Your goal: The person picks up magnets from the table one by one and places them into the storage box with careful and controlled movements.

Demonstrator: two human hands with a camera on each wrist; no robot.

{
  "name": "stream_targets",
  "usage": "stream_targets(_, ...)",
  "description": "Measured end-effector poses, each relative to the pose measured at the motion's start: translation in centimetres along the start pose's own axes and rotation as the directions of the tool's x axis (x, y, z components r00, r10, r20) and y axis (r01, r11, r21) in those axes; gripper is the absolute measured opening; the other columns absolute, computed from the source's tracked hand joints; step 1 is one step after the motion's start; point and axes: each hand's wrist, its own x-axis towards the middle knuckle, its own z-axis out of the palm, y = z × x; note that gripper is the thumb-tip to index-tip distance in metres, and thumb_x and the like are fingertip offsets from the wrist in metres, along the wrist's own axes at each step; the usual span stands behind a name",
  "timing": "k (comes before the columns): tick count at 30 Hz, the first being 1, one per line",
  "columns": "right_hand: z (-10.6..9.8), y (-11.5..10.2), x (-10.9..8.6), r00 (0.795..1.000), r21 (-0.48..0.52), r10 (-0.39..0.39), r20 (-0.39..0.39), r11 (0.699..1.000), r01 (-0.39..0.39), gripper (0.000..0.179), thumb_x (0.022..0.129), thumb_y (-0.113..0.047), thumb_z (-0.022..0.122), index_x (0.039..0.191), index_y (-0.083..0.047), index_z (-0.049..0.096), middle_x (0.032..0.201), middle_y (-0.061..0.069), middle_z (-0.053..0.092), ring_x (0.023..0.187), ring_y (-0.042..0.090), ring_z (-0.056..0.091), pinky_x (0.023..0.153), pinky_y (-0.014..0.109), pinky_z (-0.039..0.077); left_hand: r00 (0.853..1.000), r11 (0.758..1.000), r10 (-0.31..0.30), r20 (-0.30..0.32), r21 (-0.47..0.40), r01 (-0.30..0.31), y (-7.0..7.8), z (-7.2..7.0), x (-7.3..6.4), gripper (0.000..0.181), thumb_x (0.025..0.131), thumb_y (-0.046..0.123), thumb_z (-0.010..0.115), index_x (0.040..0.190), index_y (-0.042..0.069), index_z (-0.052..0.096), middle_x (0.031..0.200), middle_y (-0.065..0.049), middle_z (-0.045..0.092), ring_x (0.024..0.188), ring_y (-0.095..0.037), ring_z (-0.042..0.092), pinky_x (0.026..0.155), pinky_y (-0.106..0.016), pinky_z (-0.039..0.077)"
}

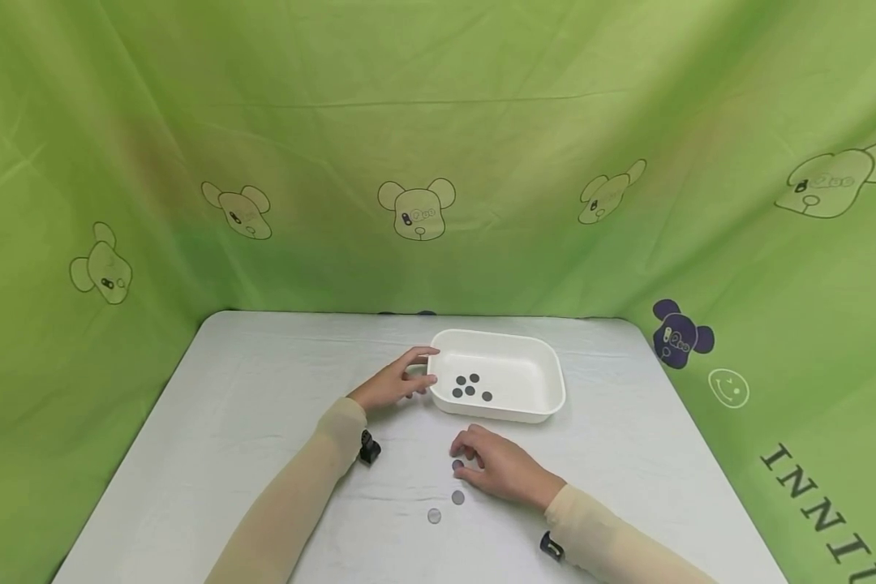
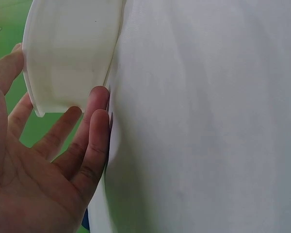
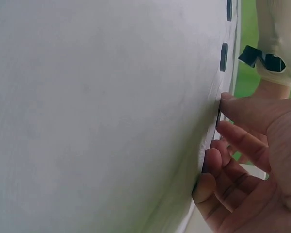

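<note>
I spread my left hand (image 1: pixel 387 384) against the tray (image 1: pixel 520 379), seemingly to steady it, while in front of the tray my curled right hand (image 1: pixel 507 465) straddles a disc (image 1: pixel 457 465), pinched or not I can't tell, with two discs (image 1: pixel 457 497) farther out and five discs (image 1: pixel 470 391) inside.

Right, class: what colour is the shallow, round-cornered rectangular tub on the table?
The tub is plain white; the head view shows it best.

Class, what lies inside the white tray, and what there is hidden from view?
Five dark discs lie inside the white tray, toward its left, near side. Its near inner side cannot be seen, and the tray covers the tabletop beneath.
</note>
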Motion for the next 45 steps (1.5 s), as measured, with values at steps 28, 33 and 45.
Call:
stream_targets(28, -0.19, -0.55, 0.02, 0.996, 0.052, -0.085, 0.036, 0.995, 0.083, 0.02, 0.097, -0.013, 0.08, 0.107, -0.022, 0.066, 0.096, -0.012, 0.061, 0.082, 0.004, 0.058, 0.074, 0.024, 0.052, 1.0, 1.0, -0.009, 0.002, -0.013, 0.009, -0.21, 0.01, 0.1, 0.059, 0.108, 0.042, 0.066, 0.161, 0.043, 0.04, 0.165, -0.014, 0.045, 0.103, -0.018, 0.072, 0.079, -0.034, 0.053)
stream_targets(33, -0.25, -0.63, -0.01, 0.993, 0.07, -0.093, 0.069, 0.994, 0.088, 0.021, 0.097, -0.009, 0.079, 0.109, -0.022, 0.066, 0.097, -0.012, 0.063, 0.081, 0.001, 0.056, 0.073, 0.023, 0.051, 1.0, 1.0, -0.02, 0.003, -0.015, 0.02, -0.13, 0.04, 0.03, 0.059, 0.108, 0.042, 0.066, 0.161, 0.044, 0.04, 0.165, -0.013, 0.044, 0.102, -0.017, 0.072, 0.076, -0.033, 0.052)
stream_targets(45, -0.23, -0.44, -0.08, 0.986, 0.118, -0.138, 0.089, 0.985, 0.127, 0.018, 0.1, -0.009, 0.076, 0.112, -0.021, 0.068, 0.094, -0.014, 0.061, 0.077, -0.002, 0.053, 0.07, 0.021, 0.05, 1.0, 0.999, -0.027, 0.003, -0.026, 0.027, -0.14, 0.06, 0.02, 0.058, 0.108, 0.045, 0.066, 0.16, 0.046, 0.04, 0.166, -0.012, 0.043, 0.103, -0.018, 0.072, 0.074, -0.033, 0.05)
